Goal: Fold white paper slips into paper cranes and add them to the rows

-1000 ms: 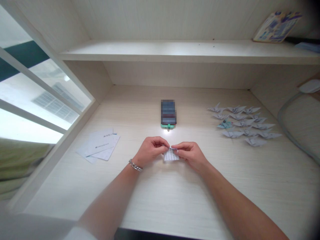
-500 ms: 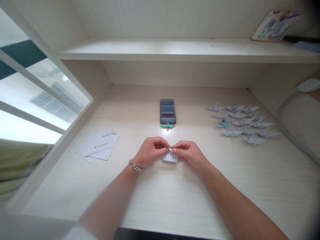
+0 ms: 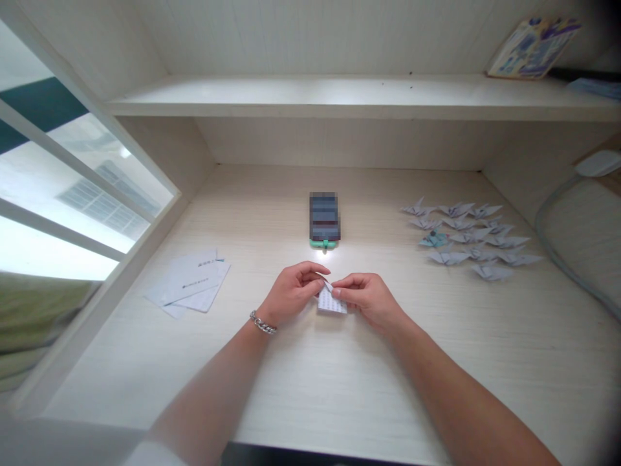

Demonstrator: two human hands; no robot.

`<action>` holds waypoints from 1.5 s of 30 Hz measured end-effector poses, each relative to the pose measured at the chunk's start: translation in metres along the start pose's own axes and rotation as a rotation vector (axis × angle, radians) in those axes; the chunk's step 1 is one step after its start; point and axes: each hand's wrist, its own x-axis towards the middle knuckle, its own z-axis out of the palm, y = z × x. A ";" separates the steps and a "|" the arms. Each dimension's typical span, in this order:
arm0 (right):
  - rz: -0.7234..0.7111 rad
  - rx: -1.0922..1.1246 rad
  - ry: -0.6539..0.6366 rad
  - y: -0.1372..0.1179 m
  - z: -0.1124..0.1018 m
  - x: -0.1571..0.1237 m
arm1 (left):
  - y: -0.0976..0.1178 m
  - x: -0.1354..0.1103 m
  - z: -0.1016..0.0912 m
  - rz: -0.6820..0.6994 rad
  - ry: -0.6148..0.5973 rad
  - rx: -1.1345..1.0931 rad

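Note:
A small folded piece of patterned white paper (image 3: pixel 332 303) rests on the pale wooden desk (image 3: pixel 339 388) between my two hands. My left hand (image 3: pixel 292 291), with a chain bracelet on its wrist, pinches the paper's left upper edge, its forefinger raised a little. My right hand (image 3: pixel 366 296) pinches the paper's top right corner with thumb and forefinger. Both hands rest low on the desk, fingertips nearly touching.
A phone (image 3: pixel 325 219) in a green case lies just beyond my hands. Several grey paper cranes (image 3: pixel 468 241) lie in rows at the right. Loose paper sheets (image 3: pixel 191 283) lie at the left. A shelf (image 3: pixel 339 97) runs overhead with a booklet (image 3: pixel 531 48) leaning on it.
The paper has turned slightly and its upper corner is folded further in. My left forefinger has lifted and stretched out. Both hands stay in the same spot.

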 end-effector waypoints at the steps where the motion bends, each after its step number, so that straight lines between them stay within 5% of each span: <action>1: -0.002 0.000 0.002 0.000 0.000 0.000 | 0.000 0.000 0.000 0.001 0.002 -0.007; 21: -0.100 -0.011 0.015 0.010 0.000 0.002 | 0.002 -0.001 0.002 -0.001 0.024 -0.017; 45: -0.144 -0.112 0.094 0.013 0.001 0.004 | 0.000 0.003 0.007 -0.045 0.195 -0.157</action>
